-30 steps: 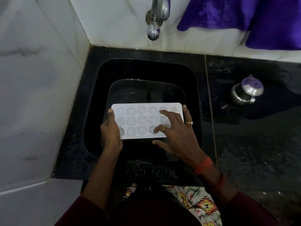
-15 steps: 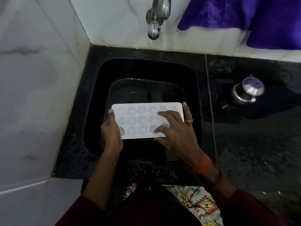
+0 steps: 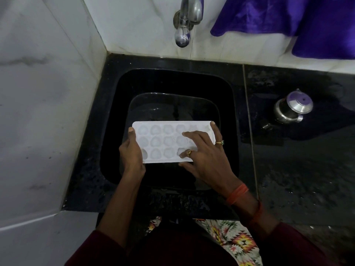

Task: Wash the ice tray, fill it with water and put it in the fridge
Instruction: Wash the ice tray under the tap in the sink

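A white ice tray (image 3: 163,141) with three rows of round hollows is held level over the black sink (image 3: 115,116). My left hand (image 3: 131,154) grips its left short edge, thumb on top. My right hand (image 3: 203,152) lies spread over the tray's right part, fingertips on the hollows and thumb under the near edge. The right end of the tray is hidden by this hand. A steel tap (image 3: 182,33) juts from the tiled wall above the sink; no stream of water shows.
A lidded steel pot (image 3: 292,107) stands on the wet black counter (image 3: 299,169) to the right of the sink. Purple cloth (image 3: 288,18) hangs on the back wall at the upper right. A white tiled wall (image 3: 38,93) closes off the left side.
My right fingers have shifted slightly over the tray's hollows. The tray and my left hand have stayed in place.
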The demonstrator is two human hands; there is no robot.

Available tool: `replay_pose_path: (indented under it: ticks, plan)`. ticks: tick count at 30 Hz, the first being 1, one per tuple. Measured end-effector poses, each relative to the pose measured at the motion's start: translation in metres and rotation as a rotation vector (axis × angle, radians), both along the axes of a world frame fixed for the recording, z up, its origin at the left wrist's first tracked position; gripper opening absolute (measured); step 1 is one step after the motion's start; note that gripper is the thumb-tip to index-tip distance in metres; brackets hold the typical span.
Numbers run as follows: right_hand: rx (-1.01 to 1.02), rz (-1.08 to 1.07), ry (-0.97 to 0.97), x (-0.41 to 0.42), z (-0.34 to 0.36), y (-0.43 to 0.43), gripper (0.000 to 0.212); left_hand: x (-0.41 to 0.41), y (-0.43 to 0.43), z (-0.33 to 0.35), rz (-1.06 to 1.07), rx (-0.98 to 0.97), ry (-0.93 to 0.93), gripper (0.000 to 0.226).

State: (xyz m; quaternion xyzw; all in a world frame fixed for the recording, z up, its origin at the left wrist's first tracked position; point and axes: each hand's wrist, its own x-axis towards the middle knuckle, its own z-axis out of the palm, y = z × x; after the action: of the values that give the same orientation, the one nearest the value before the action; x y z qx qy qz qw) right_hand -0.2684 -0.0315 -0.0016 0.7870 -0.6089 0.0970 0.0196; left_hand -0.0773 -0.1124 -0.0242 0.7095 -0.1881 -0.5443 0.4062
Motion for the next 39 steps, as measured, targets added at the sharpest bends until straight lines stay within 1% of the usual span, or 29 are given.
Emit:
replay_pose_path:
  ticks: [4, 7, 8, 11, 19, 25, 30, 37, 39]
  plan:
    - [0.042, -0.008, 0.051, 0.004, -0.002, 0.000, 0.037, 0.001, -0.001, -0.002, -0.003, 0.001, -0.009, 0.042]
    - [0.008, -0.010, 0.028, 0.005, -0.001, -0.002, 0.026, 0.002, -0.001, -0.002, 0.009, 0.007, 0.010, 0.042]
    - [-0.007, -0.018, 0.011, 0.005, 0.000, -0.002, 0.025, 0.002, -0.002, -0.001, 0.013, 0.006, 0.018, 0.041]
    - [-0.016, -0.027, -0.014, 0.006, 0.002, -0.003, 0.026, 0.001, -0.002, 0.001, 0.024, -0.015, 0.025, 0.040]
    - [0.073, -0.037, 0.024, 0.012, 0.001, 0.000, 0.026, 0.002, -0.002, 0.004, 0.017, -0.039, 0.013, 0.039]
    - [0.080, -0.026, -0.006, 0.014, 0.003, 0.001, 0.025, 0.004, -0.001, 0.004, 0.012, -0.037, 0.012, 0.040]
    - [0.099, 0.006, 0.034, 0.013, 0.001, 0.002, 0.033, 0.004, -0.001, 0.005, 0.002, -0.037, 0.009, 0.040]
    - [0.003, -0.028, -0.016, 0.016, 0.005, 0.003, 0.037, 0.005, 0.000, 0.005, 0.013, -0.038, 0.004, 0.041]
    - [0.001, -0.034, -0.010, 0.017, 0.004, 0.004, 0.043, 0.006, 0.000, 0.006, 0.015, -0.041, 0.008, 0.041]
